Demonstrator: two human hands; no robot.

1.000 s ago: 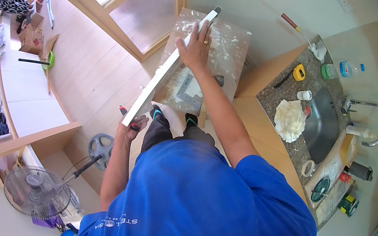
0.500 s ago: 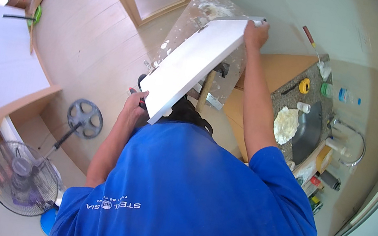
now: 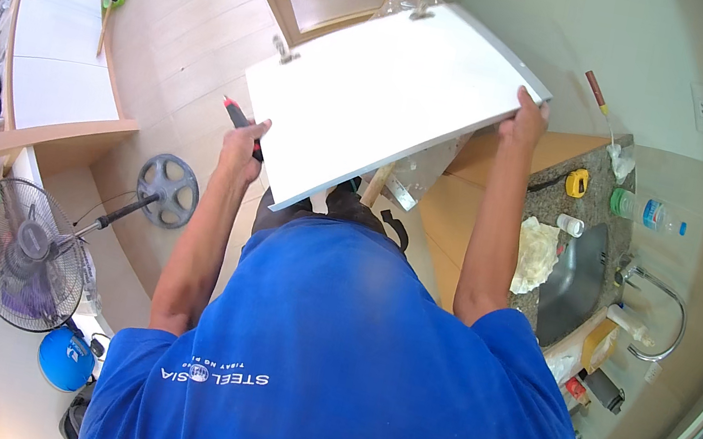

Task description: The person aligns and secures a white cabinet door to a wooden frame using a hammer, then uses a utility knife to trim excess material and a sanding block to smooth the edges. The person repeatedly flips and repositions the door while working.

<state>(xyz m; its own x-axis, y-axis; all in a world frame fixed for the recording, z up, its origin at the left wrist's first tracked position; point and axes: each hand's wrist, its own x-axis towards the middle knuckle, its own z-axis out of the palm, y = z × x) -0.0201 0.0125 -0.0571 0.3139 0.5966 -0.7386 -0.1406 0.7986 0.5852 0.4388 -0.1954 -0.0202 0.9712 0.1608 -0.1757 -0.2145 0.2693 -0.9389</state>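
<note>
A white cabinet door [image 3: 383, 93] is held up in front of me with its broad face showing. Two metal hinges, one on the left [image 3: 284, 50] and one on the right [image 3: 423, 13], stick out from its far edge. My right hand [image 3: 524, 120] grips the door's right end, thumb on top. At the near left corner, my left hand [image 3: 243, 149] closes on the door's edge and also holds a slim black-and-red tool [image 3: 237, 113], whose exact kind I cannot make out. Fingers under the door are hidden.
Below the door is a plastic-covered surface [image 3: 426, 172]. On the right, a granite counter holds a sink [image 3: 574, 282], crumpled cloth [image 3: 535, 259], yellow tape measure [image 3: 576, 182] and bottles [image 3: 660, 217]. A standing fan [image 3: 26, 252] and wooden cabinet frame [image 3: 55, 139] are on the left.
Both hands have swung the door from a steep slant to a flatter position, so more of its white face shows. My left hand has risen, and the right has moved right and nearer.
</note>
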